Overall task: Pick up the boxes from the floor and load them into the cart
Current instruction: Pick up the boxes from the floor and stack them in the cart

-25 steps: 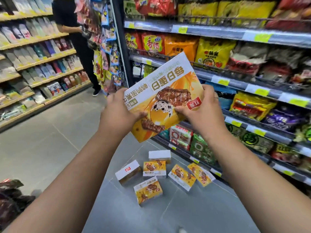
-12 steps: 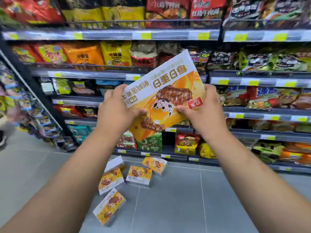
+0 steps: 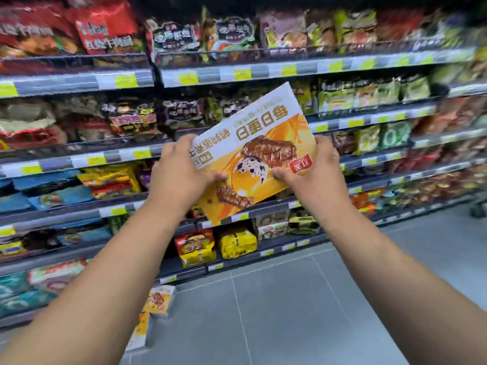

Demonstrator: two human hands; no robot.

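I hold a flat yellow and white snack box [image 3: 259, 143] up in front of me at chest height, tilted, its print upside down. My left hand [image 3: 181, 171] grips its lower left edge, thumb on the front face. My right hand [image 3: 315, 169] grips its lower right edge the same way. Two more boxes of the same kind lie on the grey floor at the lower left: one [image 3: 158, 299] by the shelf base, another [image 3: 141, 331] partly hidden behind my left forearm. The cart is only a dark wheeled corner [image 3: 478, 206] at the far right edge.
Shelves [image 3: 263, 72] packed with snack bags run across the whole view ahead, with yellow price tags on their rails. Grey tiled floor [image 3: 290, 312] stretches out below and to the right of my arms.
My view has swung to the right along the shelves. The floor boxes have slid to the lower left and fewer show. The held box stays gripped by both hands in the same pose.
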